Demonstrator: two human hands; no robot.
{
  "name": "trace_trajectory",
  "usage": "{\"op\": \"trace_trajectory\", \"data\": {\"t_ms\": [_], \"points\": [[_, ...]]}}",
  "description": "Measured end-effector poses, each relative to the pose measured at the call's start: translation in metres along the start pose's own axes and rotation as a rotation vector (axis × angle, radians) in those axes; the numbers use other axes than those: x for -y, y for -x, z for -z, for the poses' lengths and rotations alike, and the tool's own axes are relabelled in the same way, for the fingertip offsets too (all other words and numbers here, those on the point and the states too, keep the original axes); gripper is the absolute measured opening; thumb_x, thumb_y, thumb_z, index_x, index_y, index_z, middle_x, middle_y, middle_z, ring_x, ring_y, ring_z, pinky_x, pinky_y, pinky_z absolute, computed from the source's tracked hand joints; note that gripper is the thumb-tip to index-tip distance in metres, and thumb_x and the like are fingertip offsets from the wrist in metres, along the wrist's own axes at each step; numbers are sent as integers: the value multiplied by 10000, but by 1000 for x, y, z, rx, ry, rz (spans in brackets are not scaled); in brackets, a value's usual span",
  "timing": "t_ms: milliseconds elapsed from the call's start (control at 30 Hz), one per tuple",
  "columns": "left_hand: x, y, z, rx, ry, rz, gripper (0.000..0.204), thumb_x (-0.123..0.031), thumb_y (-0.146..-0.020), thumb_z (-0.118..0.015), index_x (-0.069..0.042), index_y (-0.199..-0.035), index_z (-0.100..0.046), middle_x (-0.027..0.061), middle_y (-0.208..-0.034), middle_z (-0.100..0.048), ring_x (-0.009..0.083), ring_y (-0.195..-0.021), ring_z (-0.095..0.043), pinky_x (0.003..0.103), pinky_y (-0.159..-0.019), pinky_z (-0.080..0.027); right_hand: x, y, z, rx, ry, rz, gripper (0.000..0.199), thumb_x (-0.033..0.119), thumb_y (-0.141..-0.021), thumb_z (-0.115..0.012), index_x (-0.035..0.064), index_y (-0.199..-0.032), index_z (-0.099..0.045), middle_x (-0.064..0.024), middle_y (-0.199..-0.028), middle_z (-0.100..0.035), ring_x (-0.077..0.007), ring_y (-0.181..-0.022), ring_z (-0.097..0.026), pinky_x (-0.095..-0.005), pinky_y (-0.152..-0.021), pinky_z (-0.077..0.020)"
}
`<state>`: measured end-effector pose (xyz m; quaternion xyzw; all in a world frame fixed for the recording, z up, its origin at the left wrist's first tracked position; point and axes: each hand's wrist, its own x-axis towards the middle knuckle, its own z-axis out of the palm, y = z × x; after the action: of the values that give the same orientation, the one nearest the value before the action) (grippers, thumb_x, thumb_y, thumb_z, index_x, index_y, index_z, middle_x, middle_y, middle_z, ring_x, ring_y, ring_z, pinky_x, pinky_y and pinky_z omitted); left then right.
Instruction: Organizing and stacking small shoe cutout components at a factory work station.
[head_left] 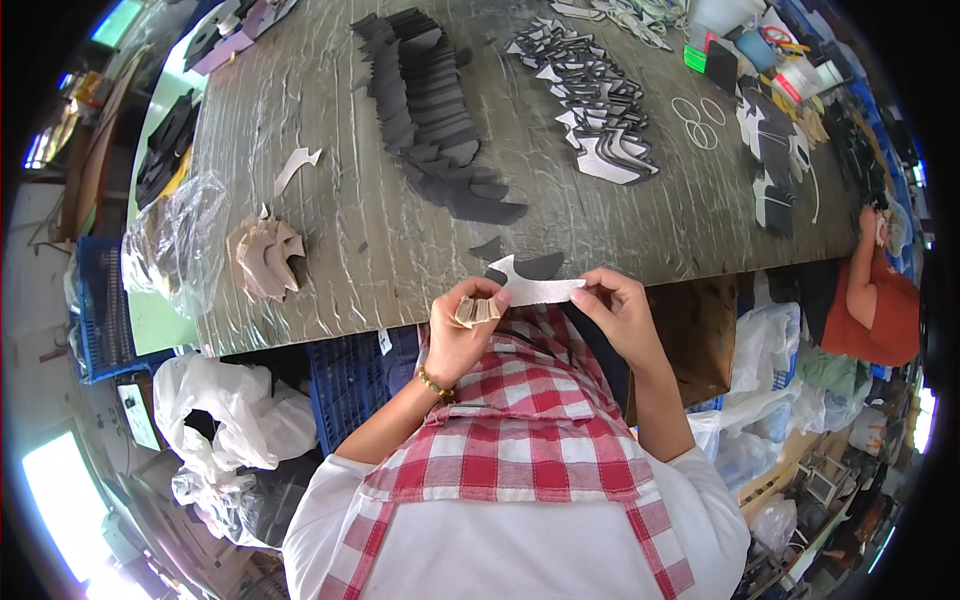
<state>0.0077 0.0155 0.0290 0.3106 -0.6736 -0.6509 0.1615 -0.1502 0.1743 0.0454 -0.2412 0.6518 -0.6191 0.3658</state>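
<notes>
I have my left hand (462, 325) curled closed around a small stack of tan, curved cut-out pieces (477, 311), their edges fanned out between thumb and fingers so the top one is easy to reach. My right hand (618, 312) pinches the end of a flat, pale grey cut-out piece with a hooked tip (532, 288), and my left thumb and forefinger meet its other end, so the piece is stretched level between both hands, just above the near edge of the grey streaked worktable (350, 250). I hold it there, close to my chest and over my red-and-white checked apron (520, 440), because that keeps it steady and where I can see its face.

2 dark flat cut-outs (525, 262) lie on the table just beyond the pale piece. Further back a long overlapping row of black cut-out pieces (435, 110) runs away from me, and to its right a similar row of grey-and-white edged pieces (595, 105). On my left sits a loose heap of tan cut-outs (265, 258), like those in my left hand, near a crumpled clear plastic bag (180, 245). Another person in an orange top (880, 300) works at the far right end of the table.
</notes>
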Motion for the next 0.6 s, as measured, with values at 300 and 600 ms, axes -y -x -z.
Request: {"op": "trace_trajectory", "data": {"t_ms": [300, 600], "points": [[10, -16, 2, -169, -651, -372, 109, -101, -751, -731, -46, -786, -643, 114, -745, -632, 318, -690, -615, 383, -606, -478, -12, -32, -15, -35, 685, 166, 160, 179, -816, -679, 45, -767, -606, -50, -690, -553, -215, -693, -511, -352, -676, -360], [11, -19, 2, -131, -700, -354, 190, -42, -669, -684, -71, -846, -620, 102, -783, -611, 323, -736, -608, 423, -642, -484, -18, -36, -19, -82, 789, 176, 171, 196, -818, -669, 43, -771, -609, -49, -693, -563, -227, -715, -526, -364, -704, -351]]}}
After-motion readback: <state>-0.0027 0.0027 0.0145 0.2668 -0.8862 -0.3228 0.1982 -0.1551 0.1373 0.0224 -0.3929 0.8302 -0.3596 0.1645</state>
